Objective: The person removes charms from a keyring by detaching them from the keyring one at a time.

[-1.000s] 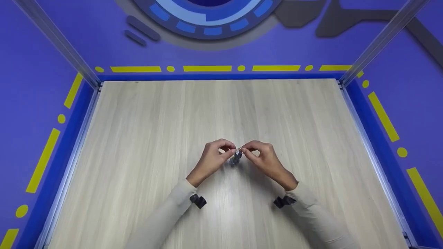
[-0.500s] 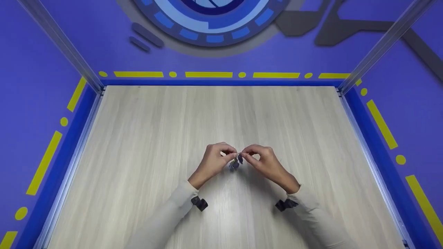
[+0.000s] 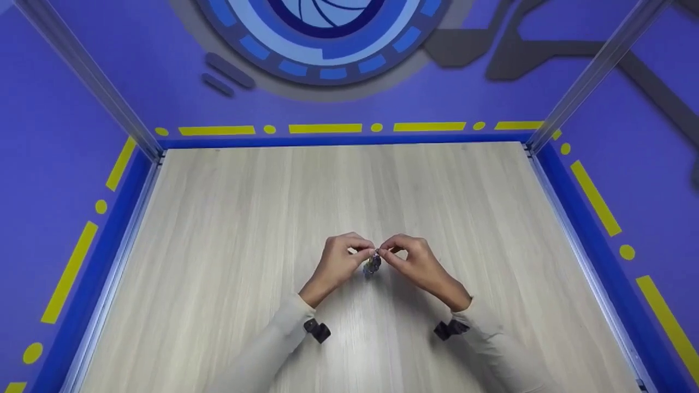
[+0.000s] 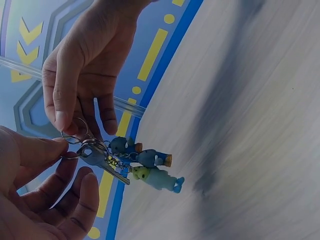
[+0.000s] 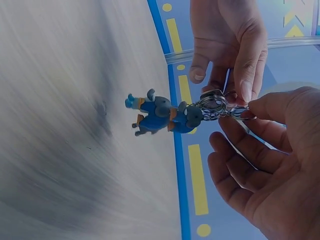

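A bunch of keyring charms [image 3: 372,265] hangs between my two hands, above the table. In the left wrist view, thin metal split rings [image 4: 75,136] lie at the fingertips. A silver key [image 4: 100,159] hangs from them, along with small figurines: two blue-grey ones [image 4: 152,158] and a pale green one [image 4: 156,179] on short chains. My left hand [image 3: 336,263] pinches one side of the rings between thumb and index finger. Opposite it, my right hand [image 3: 419,265] pinches a ring [image 5: 245,114] the same way. Fingers partly cover the rings where the hands meet.
Under the hands spreads a wood-grain tabletop [image 3: 246,218]. Blue panels [image 3: 327,112] with yellow marks stand at its back and both sides, with metal posts [image 3: 90,76] at the corners. Each wrist wears a small black camera [image 3: 318,330].
The head view has tilted up, so table and hands appear lower. Both hands keep their pinch on the rings, while the hanging figurines have swung and bunched together slightly.
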`<state>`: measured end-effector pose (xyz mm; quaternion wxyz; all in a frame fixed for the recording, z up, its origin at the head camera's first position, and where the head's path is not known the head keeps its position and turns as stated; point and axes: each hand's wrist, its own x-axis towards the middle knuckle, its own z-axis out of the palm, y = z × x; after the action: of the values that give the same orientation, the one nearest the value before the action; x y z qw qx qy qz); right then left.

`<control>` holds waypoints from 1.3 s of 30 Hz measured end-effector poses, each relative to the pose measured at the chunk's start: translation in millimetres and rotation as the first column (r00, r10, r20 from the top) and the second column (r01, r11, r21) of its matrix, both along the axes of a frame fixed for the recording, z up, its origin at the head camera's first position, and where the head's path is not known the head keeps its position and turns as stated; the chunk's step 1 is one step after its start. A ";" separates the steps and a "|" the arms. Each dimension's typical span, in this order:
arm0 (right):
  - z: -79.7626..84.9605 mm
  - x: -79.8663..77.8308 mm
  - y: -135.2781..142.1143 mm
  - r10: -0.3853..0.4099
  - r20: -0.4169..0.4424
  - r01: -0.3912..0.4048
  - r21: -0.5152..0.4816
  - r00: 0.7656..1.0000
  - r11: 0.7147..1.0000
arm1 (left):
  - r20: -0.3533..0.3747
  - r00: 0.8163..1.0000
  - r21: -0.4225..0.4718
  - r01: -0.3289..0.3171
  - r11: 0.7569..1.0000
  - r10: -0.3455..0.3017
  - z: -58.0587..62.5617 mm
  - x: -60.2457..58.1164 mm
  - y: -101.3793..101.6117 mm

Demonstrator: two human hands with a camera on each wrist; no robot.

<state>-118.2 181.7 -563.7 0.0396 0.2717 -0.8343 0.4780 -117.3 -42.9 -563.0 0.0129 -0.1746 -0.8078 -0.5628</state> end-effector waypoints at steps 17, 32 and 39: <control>-3.0 2.1 0.4 -0.033 0.003 0.033 -0.049 0.999 0.998 | 0.027 0.999 0.039 -0.038 0.999 0.037 -3.1 5.1 -1.3; -2.4 -2.3 -7.1 -0.031 -0.015 0.029 -0.125 0.999 0.992 | 0.080 0.997 0.081 -0.004 0.997 -0.002 -2.2 4.4 -12.3; -0.9 -1.5 -7.4 0.009 -0.138 -0.015 -0.040 0.990 0.999 | 0.045 0.998 0.028 0.053 0.998 -0.054 2.5 2.8 -10.5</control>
<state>-119.7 174.3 -564.6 0.1000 0.3082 -0.8179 0.4755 -114.5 -53.4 -560.5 -0.0182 -0.1829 -0.7955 -0.5774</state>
